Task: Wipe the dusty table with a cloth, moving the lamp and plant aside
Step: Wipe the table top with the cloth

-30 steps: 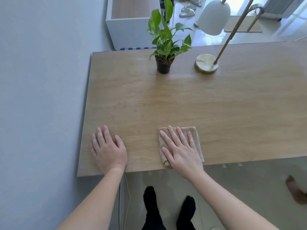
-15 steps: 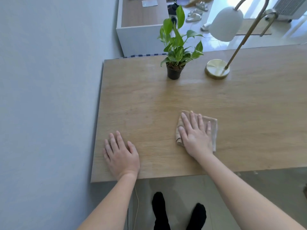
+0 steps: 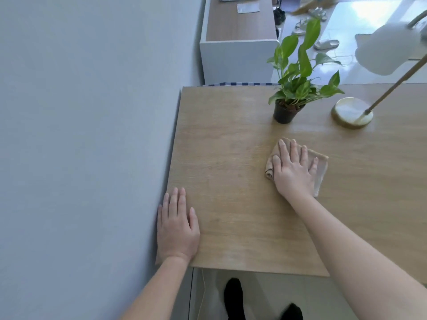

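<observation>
My right hand (image 3: 293, 172) lies flat and spread, palm down, pressing a soft, beige folded cloth (image 3: 320, 172) whose rumpled edges show past my fingers right of the frame's centre. My left hand (image 3: 176, 229) rests open and flat, holding nothing, at the lower-left corner of the worktop (image 3: 231, 162), its outer edge against the smooth grey wall (image 3: 80, 135). The worktop is a pale wood-grain slab with a matte, faintly hazy surface. Above the cloth, near but apart from it, the plant (image 3: 298, 75) stands upright in a small round black pot, its leaves glossy green. To its right, at the upper-right edge of the frame, the lamp (image 3: 352, 113) shows a round brass base, a slanted brass stem and a white rounded shade. Compared with half a second ago, my right hand and the cloth sit higher on the worktop, closer to the pot.
</observation>
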A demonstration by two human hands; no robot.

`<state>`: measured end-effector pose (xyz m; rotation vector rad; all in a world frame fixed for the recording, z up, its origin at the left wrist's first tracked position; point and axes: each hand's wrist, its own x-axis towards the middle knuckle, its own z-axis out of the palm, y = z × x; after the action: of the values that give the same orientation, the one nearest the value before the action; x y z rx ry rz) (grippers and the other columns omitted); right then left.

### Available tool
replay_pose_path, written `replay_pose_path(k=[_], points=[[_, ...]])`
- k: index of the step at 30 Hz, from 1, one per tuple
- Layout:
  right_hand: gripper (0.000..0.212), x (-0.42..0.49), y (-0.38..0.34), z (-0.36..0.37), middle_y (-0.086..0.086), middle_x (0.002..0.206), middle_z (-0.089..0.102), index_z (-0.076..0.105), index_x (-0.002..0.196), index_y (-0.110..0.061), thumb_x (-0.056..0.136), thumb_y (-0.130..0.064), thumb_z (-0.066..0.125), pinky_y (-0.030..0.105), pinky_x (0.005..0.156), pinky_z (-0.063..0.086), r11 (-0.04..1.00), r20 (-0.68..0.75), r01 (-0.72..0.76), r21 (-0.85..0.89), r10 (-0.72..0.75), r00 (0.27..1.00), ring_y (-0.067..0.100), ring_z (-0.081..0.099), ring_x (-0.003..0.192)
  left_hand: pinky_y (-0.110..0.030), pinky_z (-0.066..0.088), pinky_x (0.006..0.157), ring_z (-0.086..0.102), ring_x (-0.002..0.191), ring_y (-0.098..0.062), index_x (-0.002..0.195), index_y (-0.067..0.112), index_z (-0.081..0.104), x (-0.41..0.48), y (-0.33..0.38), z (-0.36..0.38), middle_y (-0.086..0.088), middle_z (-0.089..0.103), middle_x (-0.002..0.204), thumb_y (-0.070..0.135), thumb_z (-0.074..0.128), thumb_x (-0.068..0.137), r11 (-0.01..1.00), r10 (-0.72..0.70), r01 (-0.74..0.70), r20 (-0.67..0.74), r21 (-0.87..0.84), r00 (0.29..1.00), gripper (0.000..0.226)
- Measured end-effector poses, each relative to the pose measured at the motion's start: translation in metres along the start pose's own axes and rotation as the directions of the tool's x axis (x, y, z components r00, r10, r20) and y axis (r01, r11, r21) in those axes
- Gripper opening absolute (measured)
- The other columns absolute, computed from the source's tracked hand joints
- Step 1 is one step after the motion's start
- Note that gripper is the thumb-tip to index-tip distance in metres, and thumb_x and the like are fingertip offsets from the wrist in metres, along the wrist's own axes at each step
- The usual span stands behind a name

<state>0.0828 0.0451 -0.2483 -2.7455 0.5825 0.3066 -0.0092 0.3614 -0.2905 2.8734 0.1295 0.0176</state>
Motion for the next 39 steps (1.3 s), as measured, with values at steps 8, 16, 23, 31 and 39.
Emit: replay_pose_path(k=[8,16,23,31,39], points=[[0.057,-0.097,-0.071,0.047,-0.023,0.174,-0.013,-0.003,0.165,-0.054,0.110,-0.062,0.011,0.050,0.131,-0.009,0.817,0.212,0.575,-0.039,-0.556,0.804,0.010,-0.018,0.161,-0.043,0.020,0.133,0.023,0.163,-0.020,0.168,0.022,0.033,0.001,-0.005,0.001,0.003,0.030,0.175,0.042,0.032,0.107,1.000,0.004,-0.004,-0.006,0.000,1.000,0.064],[0.057,0.020,-0.058,0.008,-0.017,0.177,-0.005,0.002,0.166,-0.051,0.110,-0.059,0.010,0.053,0.130,-0.008,0.979,0.021,0.204,-0.030,-0.203,0.979,0.016,-0.009,0.163,-0.042,0.018,0.134,0.016,0.165,-0.018,0.170,0.025,0.026,0.005,-0.007,0.001,0.006,0.024,0.177,0.044,0.030,0.108,1.000,0.006,-0.006,0.023,0.002,1.000,0.065],[0.057,-0.053,-0.132,0.059,-0.017,0.177,0.001,0.009,0.167,-0.049,0.110,-0.059,0.014,0.052,0.131,-0.007,0.818,0.158,0.573,-0.051,-0.560,0.813,0.016,-0.007,0.164,-0.043,0.025,0.131,0.027,0.162,-0.021,0.167,0.023,0.035,0.005,-0.008,0.002,0.005,0.031,0.174,0.040,0.036,0.107,1.000,0.013,-0.013,-0.007,-0.003,1.000,0.063],[0.057,-0.005,-0.042,0.012,-0.020,0.176,-0.005,0.000,0.164,-0.055,0.109,-0.065,0.010,0.050,0.131,-0.007,0.941,0.063,0.331,-0.075,-0.327,0.943,0.013,-0.008,0.163,-0.042,0.021,0.133,0.016,0.165,-0.017,0.170,0.024,0.027,0.005,-0.006,-0.001,0.005,0.026,0.176,0.040,0.030,0.109,1.000,0.019,-0.019,0.002,-0.006,1.000,0.063],[0.061,-0.051,-0.138,0.066,-0.012,0.176,-0.010,-0.002,0.167,-0.048,0.108,-0.064,0.009,0.054,0.130,-0.009,0.884,0.105,0.465,-0.043,-0.459,0.882,0.021,-0.014,0.163,-0.043,0.025,0.132,0.025,0.162,-0.021,0.167,0.021,0.037,0.007,-0.008,0.002,0.001,0.035,0.173,0.037,0.034,0.107,1.000,0.023,-0.023,-0.028,-0.017,0.999,0.062]])
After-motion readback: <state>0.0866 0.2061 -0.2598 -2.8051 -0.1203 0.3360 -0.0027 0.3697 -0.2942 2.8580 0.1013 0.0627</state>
